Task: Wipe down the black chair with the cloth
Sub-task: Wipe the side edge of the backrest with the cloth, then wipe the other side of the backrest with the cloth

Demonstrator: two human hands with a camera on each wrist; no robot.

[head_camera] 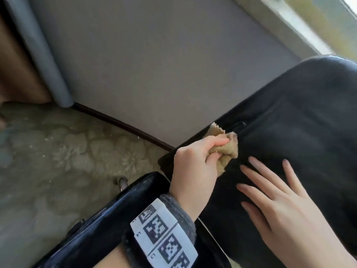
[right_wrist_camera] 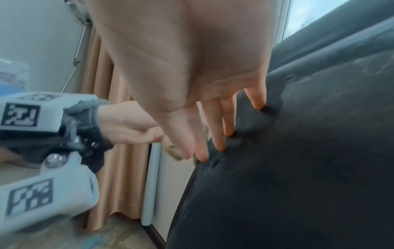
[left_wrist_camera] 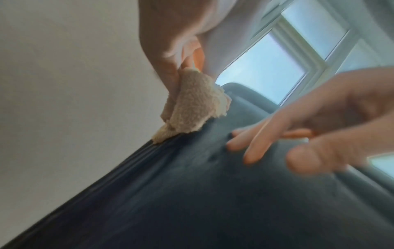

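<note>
The black chair [head_camera: 289, 122] fills the right side of the head view, its padded surface tilted toward me. My left hand [head_camera: 210, 151] grips a bunched tan cloth [head_camera: 226, 149] and holds it against the chair's left edge. In the left wrist view the cloth [left_wrist_camera: 192, 104] touches the ribbed rim of the chair [left_wrist_camera: 213, 193]. My right hand [head_camera: 270, 190] lies flat on the padding just right of the cloth, fingers straight and spread. In the right wrist view its fingertips [right_wrist_camera: 219, 144] dent the chair [right_wrist_camera: 298, 168]. There the left hand [right_wrist_camera: 132, 124] is partly hidden behind them.
A grey wall panel [head_camera: 154, 64] stands behind the chair, with a grey pipe [head_camera: 48, 64] and a tan curtain [right_wrist_camera: 102, 101] to its left. Patterned floor [head_camera: 48, 151] lies below. A glossy black part [head_camera: 108, 215] sits under my left wrist. A window [left_wrist_camera: 266, 70] is at the upper right.
</note>
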